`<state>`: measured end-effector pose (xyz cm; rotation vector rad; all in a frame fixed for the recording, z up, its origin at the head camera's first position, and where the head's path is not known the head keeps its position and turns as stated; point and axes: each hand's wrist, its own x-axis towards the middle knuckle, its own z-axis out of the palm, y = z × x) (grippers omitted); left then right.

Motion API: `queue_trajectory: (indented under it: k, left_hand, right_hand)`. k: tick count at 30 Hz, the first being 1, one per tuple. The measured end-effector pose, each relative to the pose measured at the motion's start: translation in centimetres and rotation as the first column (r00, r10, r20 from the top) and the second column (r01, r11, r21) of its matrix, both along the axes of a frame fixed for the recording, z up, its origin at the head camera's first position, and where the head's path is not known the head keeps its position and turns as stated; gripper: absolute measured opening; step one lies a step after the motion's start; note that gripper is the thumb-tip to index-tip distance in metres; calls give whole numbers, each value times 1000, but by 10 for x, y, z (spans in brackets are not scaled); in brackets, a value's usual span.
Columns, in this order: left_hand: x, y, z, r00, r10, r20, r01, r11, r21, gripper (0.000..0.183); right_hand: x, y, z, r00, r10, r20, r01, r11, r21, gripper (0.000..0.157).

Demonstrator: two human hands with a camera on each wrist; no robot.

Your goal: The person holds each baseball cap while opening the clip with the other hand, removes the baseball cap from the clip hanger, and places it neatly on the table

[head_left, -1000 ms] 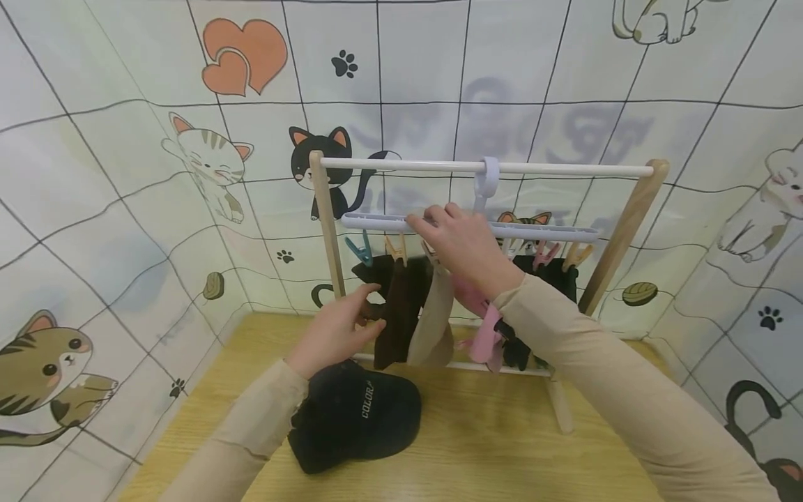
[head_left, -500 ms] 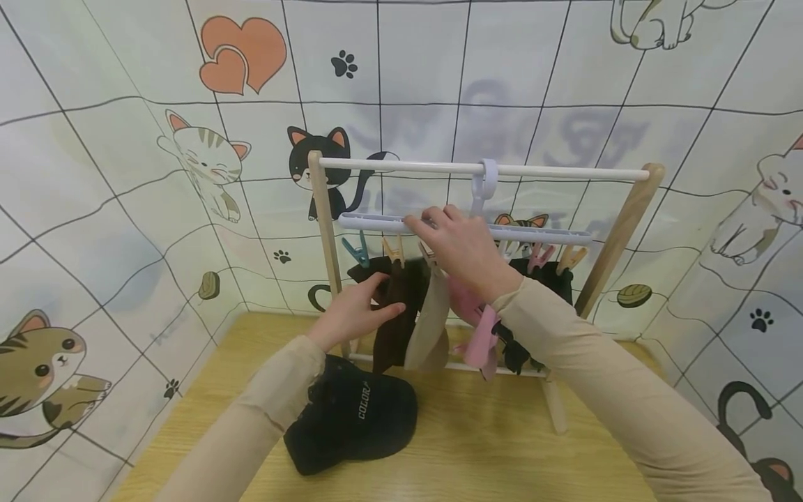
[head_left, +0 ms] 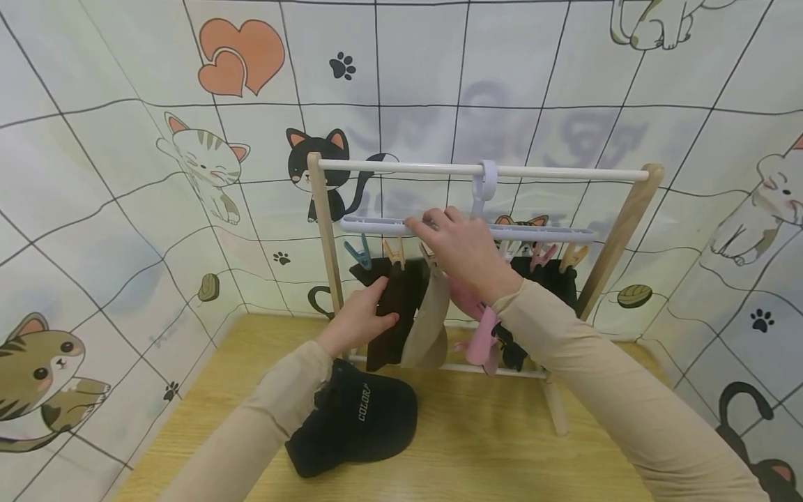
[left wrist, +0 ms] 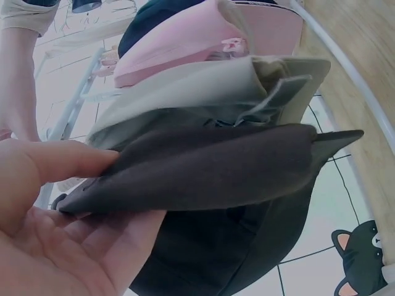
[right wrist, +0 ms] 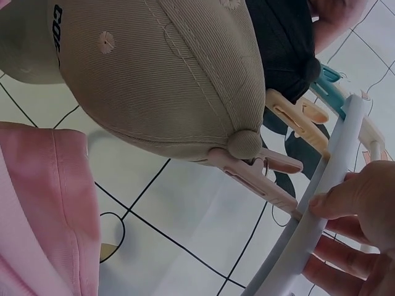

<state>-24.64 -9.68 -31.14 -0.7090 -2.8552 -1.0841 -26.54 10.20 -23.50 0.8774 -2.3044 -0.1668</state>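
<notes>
My left hand (head_left: 357,321) pinches a dark brown cap (left wrist: 210,166), thumb on its upper face and fingers beneath. A pale orange clothespin (head_left: 395,252) grips that cap's crown and hangs it from a lilac clip hanger (head_left: 546,235). My right hand (head_left: 467,251) holds the hanger bar near its middle, with the thumb on one side and fingers around the other in the right wrist view. Beside the brown cap hangs a beige cap (right wrist: 166,74) on a pinkish clothespin (right wrist: 253,182). A pink cap (head_left: 482,338) hangs farther right, partly hidden by my right arm.
The hanger's hook (head_left: 485,181) loops over the white rod of a wooden rack (head_left: 617,237). A teal clothespin (head_left: 360,252) is at the bar's left end. A black cap (head_left: 383,418) with white lettering lies on the wooden table (head_left: 477,453). Cat-print sheeting stands behind.
My left hand has moved right onto the dark brown cap and now holds it; the cap has shifted slightly left. My right hand stays on the hanger bar.
</notes>
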Motion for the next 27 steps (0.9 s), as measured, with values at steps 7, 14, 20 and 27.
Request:
queue_trajectory:
  k: [7, 14, 20, 27]
  left_hand:
    - [8, -2, -6, 999, -14, -30, 16, 998, 67, 60]
    - [15, 0, -6, 994, -38, -105, 48, 994, 102, 54]
    - [14, 2, -6, 990, -47, -131, 58, 995, 81, 51]
    - [8, 3, -13, 976, -60, -209, 67, 997, 30, 37]
  right_hand:
    - [0, -2, -2, 999, -30, 13, 30, 999, -34, 51]
    - [-1, -3, -2, 1000, -9, -14, 7, 996, -86, 49]
    - [1, -9, -7, 998, -47, -34, 42, 990, -137, 43]
    - [9, -21, -9, 987, -98, -126, 85, 991, -100, 33]
